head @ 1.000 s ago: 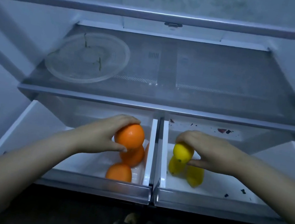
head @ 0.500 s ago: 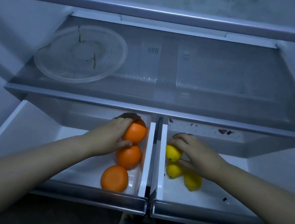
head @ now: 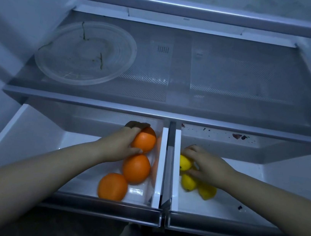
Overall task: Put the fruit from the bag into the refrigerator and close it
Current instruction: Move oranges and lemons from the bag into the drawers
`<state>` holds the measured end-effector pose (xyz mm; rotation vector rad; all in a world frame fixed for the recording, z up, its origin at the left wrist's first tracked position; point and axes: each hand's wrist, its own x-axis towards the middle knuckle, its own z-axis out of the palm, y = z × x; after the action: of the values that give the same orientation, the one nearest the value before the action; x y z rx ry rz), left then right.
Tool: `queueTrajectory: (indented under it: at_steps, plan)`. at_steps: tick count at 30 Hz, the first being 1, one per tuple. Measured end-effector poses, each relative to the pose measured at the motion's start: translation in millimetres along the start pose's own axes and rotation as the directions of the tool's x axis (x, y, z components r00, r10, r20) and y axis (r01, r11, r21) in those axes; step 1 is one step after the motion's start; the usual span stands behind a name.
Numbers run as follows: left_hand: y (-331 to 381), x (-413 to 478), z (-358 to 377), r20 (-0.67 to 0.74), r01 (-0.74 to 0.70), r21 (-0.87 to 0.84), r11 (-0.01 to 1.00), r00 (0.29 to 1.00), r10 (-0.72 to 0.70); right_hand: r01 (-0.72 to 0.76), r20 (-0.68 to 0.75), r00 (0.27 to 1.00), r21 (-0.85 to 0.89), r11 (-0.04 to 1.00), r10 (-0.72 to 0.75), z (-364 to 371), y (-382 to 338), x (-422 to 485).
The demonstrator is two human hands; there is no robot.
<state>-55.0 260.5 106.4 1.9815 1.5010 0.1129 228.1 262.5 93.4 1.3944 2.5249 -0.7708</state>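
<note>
Refrigerator point(head: 2, 36): open, dim interior. Landmark for positions: centre divider point(head: 168, 159) between the two bottom drawers.

Glass shelf point(head: 226, 77): spans the full width, above and behind the divider.

Left drawer point(head: 27, 140) and right drawer point(head: 286, 176): both pulled out, one on each side of the divider.

Clear plate point(head: 86, 52): lies flat on the shelf, up and left of the divider, with thin green stem scraps on it.

Left hand point(head: 119, 144): just left of the divider, fingers and thumb curled round the rear orange point(head: 145, 140), gripping it.

Right hand point(head: 207, 169): just right of the divider, fingertips pinching the rear lemon point(head: 184, 163).

Middle orange point(head: 136, 168) and front orange point(head: 113, 187): in the left drawer, forward of the held one, in a row close to the divider; the middle one touches both neighbours.

Two more lemons point(head: 207, 192): right drawer floor, near the divider, partly under the hand.

Dark crumbs point(head: 237, 136): back ledge of the right drawer, right of the divider.
</note>
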Motion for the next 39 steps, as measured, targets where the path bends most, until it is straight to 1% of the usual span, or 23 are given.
queueTrajectory:
  at_steps: [3, 6, 9, 14, 17, 22, 27, 29, 32, 35, 37, 39]
  plan:
    - [-2.1, -4.2, 8.7, 0.114, -0.008, 0.063, 0.998, 0.993, 0.0, 0.038, 0.093, 0.995, -0.072, 0.997, -0.032, 4.1, -0.5, -1.8]
    - [-3.2, -6.8, 14.3, 0.154, -0.009, 0.099, 0.995, 0.988, -0.006, 0.081, 0.147, 0.987, -0.131, 0.988, -0.061, 5.9, -3.8, -5.8]
    - [-3.2, -8.3, 15.5, 0.173, 0.01, 0.099, 0.995, 0.985, -0.027, 0.085, 0.15, 0.987, -0.143, 0.986, -0.063, 3.5, -5.8, -6.7]
    - [-0.8, -11.7, 14.4, 0.199, 0.023, 0.11, 0.994, 0.979, -0.045, 0.059, 0.147, 0.988, -0.093, 0.994, -0.045, 4.0, -2.5, -6.2]
    - [1.8, -14.3, 10.8, 0.216, 0.031, 0.119, 0.992, 0.975, -0.057, 0.053, 0.165, 0.986, -0.112, 0.992, -0.034, 4.6, -0.3, -7.1]
    - [11.2, -18.1, 4.8, 0.249, 0.067, 0.087, 0.994, 0.965, -0.087, 0.062, 0.157, 0.987, -0.116, 0.991, -0.044, 7.4, 2.4, -5.5]
    - [20.9, -22.0, -3.3, 0.29, 0.075, 0.127, 0.989, 0.951, -0.109, 0.076, 0.183, 0.982, -0.126, 0.989, -0.052, 0.6, 0.6, -7.9]
    - [19.9, -23.1, -7.3, 0.306, 0.059, 0.174, 0.983, 0.946, -0.11, 0.072, 0.18, 0.983, -0.144, 0.987, -0.045, -9.6, -5.0, -9.8]
    - [20.5, -26.8, -20.2, 0.301, 0.025, 0.275, 0.961, 0.947, -0.111, 0.05, 0.168, 0.985, -0.122, 0.991, -0.029, -35.3, -17.2, -18.0]
    - [29.3, -39.6, -42.6, 0.297, 0.023, 0.294, 0.955, 0.948, -0.114, 0.039, 0.12, 0.992, -0.073, 0.997, -0.03, -63.2, -34.0, -38.0]
    - [38.1, -52.6, -57.8, 0.257, 0.029, 0.266, 0.963, 0.961, -0.1, 0.049, 0.046, 0.998, -0.063, 0.997, -0.046, -78.5, -47.7, -52.1]
    - [51.3, -67.1, -69.9, 0.172, 0.017, 0.23, 0.973, 0.983, -0.058, 0.067, -0.056, 0.996, -0.086, 0.994, -0.072, -90.2, -61.9, -62.3]
